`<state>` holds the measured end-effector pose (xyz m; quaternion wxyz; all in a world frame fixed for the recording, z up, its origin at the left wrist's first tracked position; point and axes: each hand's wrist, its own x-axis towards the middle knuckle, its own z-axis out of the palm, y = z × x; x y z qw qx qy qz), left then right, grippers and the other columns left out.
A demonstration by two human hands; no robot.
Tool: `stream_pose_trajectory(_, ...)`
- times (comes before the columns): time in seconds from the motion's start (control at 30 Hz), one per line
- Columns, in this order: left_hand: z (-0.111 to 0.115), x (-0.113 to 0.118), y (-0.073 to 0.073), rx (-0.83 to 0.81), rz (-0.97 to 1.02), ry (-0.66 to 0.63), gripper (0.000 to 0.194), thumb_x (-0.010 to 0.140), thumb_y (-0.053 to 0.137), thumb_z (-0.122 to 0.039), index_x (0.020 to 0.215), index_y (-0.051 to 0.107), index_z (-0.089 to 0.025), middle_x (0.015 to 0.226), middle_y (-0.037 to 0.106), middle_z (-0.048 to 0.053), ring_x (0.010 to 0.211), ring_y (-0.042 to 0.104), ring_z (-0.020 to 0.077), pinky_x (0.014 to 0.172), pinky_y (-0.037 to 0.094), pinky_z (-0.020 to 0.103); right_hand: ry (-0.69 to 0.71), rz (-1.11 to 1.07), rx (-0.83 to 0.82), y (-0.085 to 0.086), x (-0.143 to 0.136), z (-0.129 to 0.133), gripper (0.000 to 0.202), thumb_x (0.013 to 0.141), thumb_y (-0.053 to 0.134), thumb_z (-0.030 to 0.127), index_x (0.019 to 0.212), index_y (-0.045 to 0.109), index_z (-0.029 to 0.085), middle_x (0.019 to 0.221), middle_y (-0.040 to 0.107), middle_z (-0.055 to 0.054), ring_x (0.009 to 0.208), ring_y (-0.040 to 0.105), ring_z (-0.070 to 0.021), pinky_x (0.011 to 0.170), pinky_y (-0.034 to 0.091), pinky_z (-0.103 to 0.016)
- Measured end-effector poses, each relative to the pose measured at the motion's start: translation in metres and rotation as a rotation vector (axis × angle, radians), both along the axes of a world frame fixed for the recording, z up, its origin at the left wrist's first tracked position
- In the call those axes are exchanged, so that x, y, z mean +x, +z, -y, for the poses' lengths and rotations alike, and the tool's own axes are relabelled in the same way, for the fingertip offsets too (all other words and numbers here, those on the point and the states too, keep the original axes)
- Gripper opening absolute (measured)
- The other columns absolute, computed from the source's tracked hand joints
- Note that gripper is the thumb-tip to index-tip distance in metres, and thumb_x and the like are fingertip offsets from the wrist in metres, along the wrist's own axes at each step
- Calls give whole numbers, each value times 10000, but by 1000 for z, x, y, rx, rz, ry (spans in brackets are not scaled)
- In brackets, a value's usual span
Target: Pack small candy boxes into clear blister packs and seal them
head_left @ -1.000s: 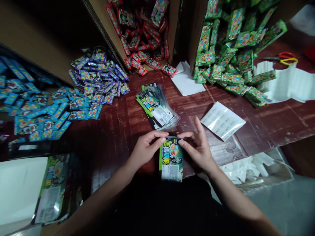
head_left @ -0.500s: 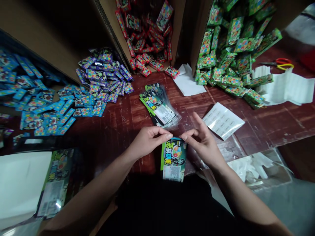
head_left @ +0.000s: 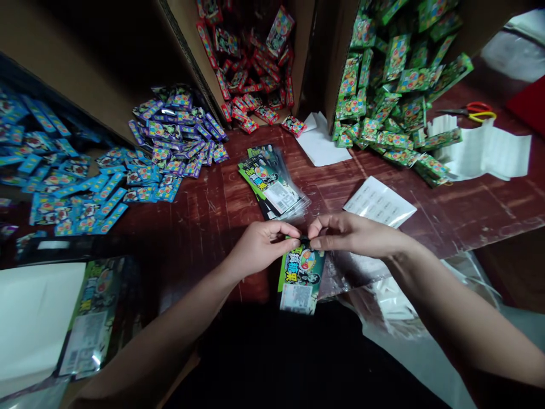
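A green and black printed pouch (head_left: 300, 278) lies at the table's front edge, close to my body. My left hand (head_left: 266, 244) pinches its top edge between thumb and fingers. From the other side my right hand (head_left: 340, 233) also pinches that top edge, its fingertips nearly meeting the left ones. Between them the top of the pouch looks dark and folded or bunched. Just beyond my hands a fanned stack of similar pouches (head_left: 272, 184) rests on the table. A label sheet (head_left: 378, 201) lies behind my right hand.
Small packets spread across the back: blue (head_left: 89, 182), purple (head_left: 179, 130), red (head_left: 259, 62) and green (head_left: 400, 102), some inside cardboard boxes (head_left: 187, 57). Scissors (head_left: 479, 112) and paper strips (head_left: 489, 147) lie right. More printed pouches (head_left: 91, 318) sit at lower left.
My right hand has turned, its raised index finger now bent in to the thumb at the pouch's top. That edge, flat before, now looks bunched. The view has shifted slightly.
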<state>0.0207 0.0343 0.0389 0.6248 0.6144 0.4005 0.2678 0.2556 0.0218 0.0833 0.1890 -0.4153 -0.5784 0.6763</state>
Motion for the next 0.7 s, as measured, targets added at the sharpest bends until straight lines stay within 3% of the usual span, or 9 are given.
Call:
stream_pose_trajectory(0.1,0,2,-1,9,-14,5,150,791,770,-251,927,760,-188,1000,785,55,886,737,181,835,587,343,-1,-5,-19,-13,-3,-2,218,877,716,376,953,643,185,833,664,2,748,606,-125,716,509,-287)
stream_pose_trajectory(0.17,1,3,-1,4,-20,-4,159,796,770,-257,939,761,-188,993,786,55,879,737,184,826,589,344,-37,49,55,-19,-3,0,218,877,714,373,964,632,191,834,659,0,736,602,-133,685,502,-292)
stream_pose_trajectory(0.37,-1,4,-5,-12,-24,-15,172,814,752,-263,961,755,-173,1003,785,73,891,740,197,837,589,351,-245,486,703,-26,-13,22,218,884,727,306,1059,623,227,1041,643,-66,984,577,-240,872,474,-421)
stream_pose_trajectory(0.47,-2,3,-9,18,-44,4,188,825,746,-271,978,746,-161,1004,780,76,906,736,201,861,586,353,-242,625,880,-34,-17,38,141,956,648,351,1067,679,269,1048,678,-63,989,578,-257,895,448,-450)
stream_pose_trajectory(0.57,9,-3,-7,54,-50,18,194,854,701,-267,998,726,-140,1021,771,92,933,732,212,891,582,364,-209,668,907,-48,-12,48,208,985,595,397,1148,692,313,1082,715,-48,962,613,-258,896,453,-453)
stream_pose_trajectory(0.63,26,-7,0,103,-101,44,269,873,671,-301,1083,694,-134,1063,754,107,957,726,230,906,584,389,-165,602,821,-60,-12,44,253,995,565,420,1201,664,310,1128,724,-42,980,652,-258,896,477,-438)
stream_pose_trajectory(0.7,45,-7,8,209,-238,140,568,819,731,-429,1295,592,-151,1262,675,149,1137,668,295,995,553,459,-172,484,702,-68,-24,30,289,997,543,447,1223,636,293,1159,727,-43,985,687,-247,874,508,-401)
